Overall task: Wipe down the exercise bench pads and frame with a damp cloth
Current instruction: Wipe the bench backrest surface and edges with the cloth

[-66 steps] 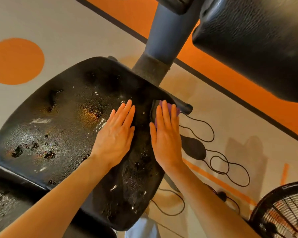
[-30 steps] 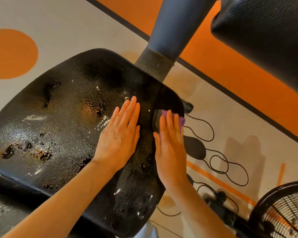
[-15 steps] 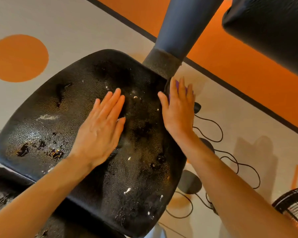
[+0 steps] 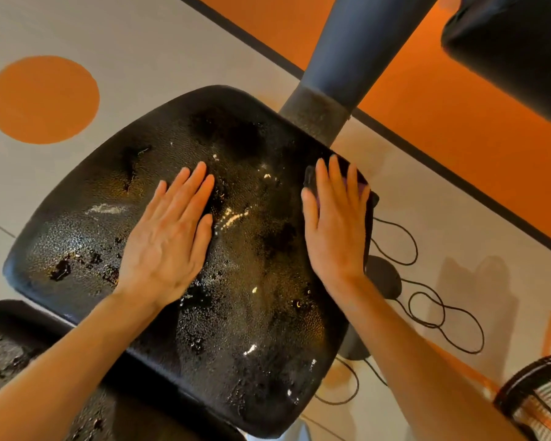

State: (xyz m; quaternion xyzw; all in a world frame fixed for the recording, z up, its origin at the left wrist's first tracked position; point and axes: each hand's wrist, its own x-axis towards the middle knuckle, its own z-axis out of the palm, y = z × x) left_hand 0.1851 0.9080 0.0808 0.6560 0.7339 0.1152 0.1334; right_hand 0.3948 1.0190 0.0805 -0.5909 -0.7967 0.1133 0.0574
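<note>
Bracing the worn seat pad point(image 4: 109, 224), the left hand point(image 4: 169, 240) lies flat, fingers straight, steadying it. At the pad's right edge, the right hand point(image 4: 334, 224) presses the purple cloth point(image 4: 361, 186) down, fingers extended, to wipe.

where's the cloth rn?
Head view: the purple cloth is under the right hand's flat fingers, at the seat pad's right edge, just below the grey frame post.

The cloth point(image 4: 361, 186) is mostly hidden under the right hand point(image 4: 336, 230); the fan point(image 4: 541, 399) is cut off by the edge.
</note>
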